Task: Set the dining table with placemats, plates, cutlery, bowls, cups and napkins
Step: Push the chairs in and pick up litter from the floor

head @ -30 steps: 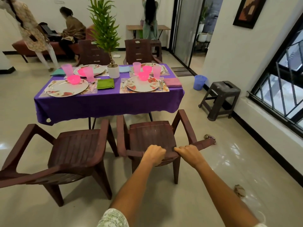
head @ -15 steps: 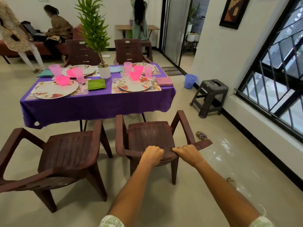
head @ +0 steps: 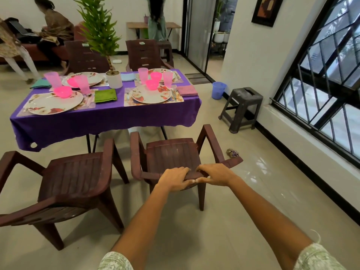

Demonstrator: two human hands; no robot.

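Note:
Both my hands hold the top edge of a brown plastic chair's (head: 171, 154) backrest in front of me: my left hand (head: 173, 179) and my right hand (head: 214, 175) lie side by side, fingers over the edge, thumbs under it. The chair faces the dining table (head: 105, 117) with its purple cloth. On the table lie floral placemats with plates (head: 151, 93), pink bowls (head: 152, 84), pink cups (head: 143, 75), cutlery and folded napkins, one green (head: 105, 95), one pink (head: 187, 90).
A second brown chair (head: 68, 182) stands to the left, two more at the table's far side. A potted plant (head: 114, 78) stands mid-table. A dark stool (head: 241, 108) and blue bucket (head: 218, 90) stand by the right wall. Three people are at the back.
The chair and I have moved closer to the table. My fingers lie flatter over the backrest edge than before.

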